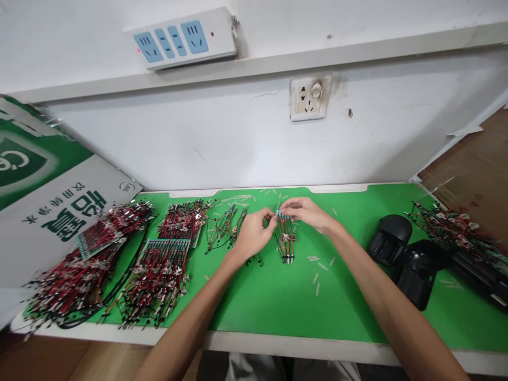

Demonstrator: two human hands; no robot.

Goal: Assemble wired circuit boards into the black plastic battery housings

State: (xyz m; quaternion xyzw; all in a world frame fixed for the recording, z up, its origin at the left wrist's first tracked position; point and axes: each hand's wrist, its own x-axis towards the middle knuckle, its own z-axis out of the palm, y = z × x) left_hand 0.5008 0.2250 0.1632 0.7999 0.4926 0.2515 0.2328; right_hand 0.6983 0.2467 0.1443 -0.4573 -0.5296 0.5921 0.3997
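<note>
Near the middle of the green mat (278, 307), both hands meet at a small circuit board strip with red and black wires (286, 238) hanging from it toward me. My left hand (257, 228) pinches the strip's left end between thumb and fingertips. My right hand (305, 212) grips its right end the same way. Small white connectors show partway down the wires, which end in dark tips. Just left of my left hand lie several separate wired strips (226, 227). My fingers hide much of the strip itself.
Wired board panels (162, 264) and a larger heap (75, 286) lie at left beside a green-and-white carton (59, 185). Pale slivers (317, 288) are scattered about. Black plastic shells (391, 238) and a wire bundle (456, 227) lie at right. A wall with sockets (310, 98) rises behind.
</note>
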